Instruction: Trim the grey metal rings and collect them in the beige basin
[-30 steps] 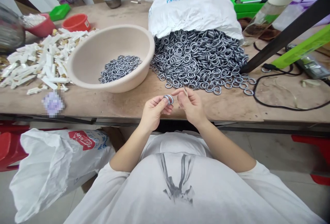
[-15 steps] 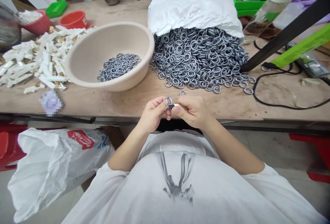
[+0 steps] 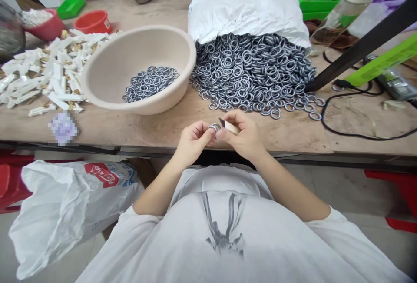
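Observation:
At the table's near edge, my left hand (image 3: 193,141) pinches grey rings (image 3: 213,126) between thumb and fingers; two seem to be there, partly covered by the fingertips. Close beside it, my right hand (image 3: 248,138) is closed around a small knife-like tool (image 3: 230,127) with a pale handle and a dark, pointed tip, which points up and left. The right thumb reaches to the rings. Beyond my hands lies a large heap of grey rings (image 3: 250,74), spilling from a white sack (image 3: 241,18). A beige basin (image 3: 107,74) to the left contains more of these rings (image 3: 151,84).
White strips (image 3: 58,78) lie piled at the left, near a red bowl (image 3: 93,23). A black post (image 3: 358,48), a green bar (image 3: 384,59) and a black cable (image 3: 352,134) occupy the right side. Below the table's left edge sits an open white bag (image 3: 55,213).
The tool's dark tip has come away from the rings and tilted upward in my right hand. The rings have turned flatter in my left fingers. The loose ring near my right hand no longer shows.

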A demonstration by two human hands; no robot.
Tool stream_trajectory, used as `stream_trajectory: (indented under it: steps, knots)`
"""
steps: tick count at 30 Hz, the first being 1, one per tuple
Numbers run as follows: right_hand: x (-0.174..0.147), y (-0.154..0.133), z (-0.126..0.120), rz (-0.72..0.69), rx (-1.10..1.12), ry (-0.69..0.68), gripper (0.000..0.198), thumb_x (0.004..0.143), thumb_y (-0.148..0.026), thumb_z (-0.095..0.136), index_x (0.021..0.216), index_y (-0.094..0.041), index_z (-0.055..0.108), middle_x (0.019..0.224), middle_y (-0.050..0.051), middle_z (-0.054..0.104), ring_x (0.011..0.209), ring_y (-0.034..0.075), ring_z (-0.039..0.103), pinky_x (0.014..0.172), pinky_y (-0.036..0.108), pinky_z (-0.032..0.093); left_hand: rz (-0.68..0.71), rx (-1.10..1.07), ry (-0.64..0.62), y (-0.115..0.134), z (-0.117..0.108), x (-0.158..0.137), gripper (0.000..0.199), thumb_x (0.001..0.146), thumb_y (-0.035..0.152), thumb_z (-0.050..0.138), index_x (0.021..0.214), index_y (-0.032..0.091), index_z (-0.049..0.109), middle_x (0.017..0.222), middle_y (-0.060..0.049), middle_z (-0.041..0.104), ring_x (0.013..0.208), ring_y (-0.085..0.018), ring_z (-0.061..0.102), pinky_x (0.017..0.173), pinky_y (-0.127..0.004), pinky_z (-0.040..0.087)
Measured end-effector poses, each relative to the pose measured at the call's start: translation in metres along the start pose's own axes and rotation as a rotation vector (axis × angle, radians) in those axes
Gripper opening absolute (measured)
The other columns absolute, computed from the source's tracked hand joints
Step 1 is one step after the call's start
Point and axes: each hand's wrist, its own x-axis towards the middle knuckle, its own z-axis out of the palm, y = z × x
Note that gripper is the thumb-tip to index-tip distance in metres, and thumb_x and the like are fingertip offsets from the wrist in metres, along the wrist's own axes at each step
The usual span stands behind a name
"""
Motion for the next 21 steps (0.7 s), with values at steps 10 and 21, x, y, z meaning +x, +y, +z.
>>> stream_trajectory:
  steps: [10, 21]
  knots:
    - [-0.003, -0.001, 0.018, 0.008, 0.040, 0.105, 0.030, 0.087, -0.050, 0.068, 0.078, -0.021, 0.066, 0.074, 0.001, 0.062, 0.073, 0.016, 0.056, 0.072, 0.032, 0.045, 0.074, -0.047, 0.037, -0.009, 0.002, 0.004, 0.031, 0.071, 0.041, 0.085, 0.077, 0.015, 0.068, 0.069, 0.000, 0.066, 0.062, -0.008, 0.057, 0.063, -0.021, 0.048]
    - [0.000, -0.006, 0.012, 0.104, 0.296, 0.074, 0.041, 0.080, -0.061, 0.072, 0.089, -0.023, 0.061, 0.082, -0.001, 0.061, 0.077, 0.014, 0.058, 0.074, 0.030, 0.050, 0.066, -0.187, 0.108, -0.011, -0.003, 0.003, 0.033, 0.070, 0.044, 0.086, 0.077, 0.015, 0.070, 0.079, -0.004, 0.075, 0.065, -0.011, 0.067, 0.064, -0.022, 0.055]
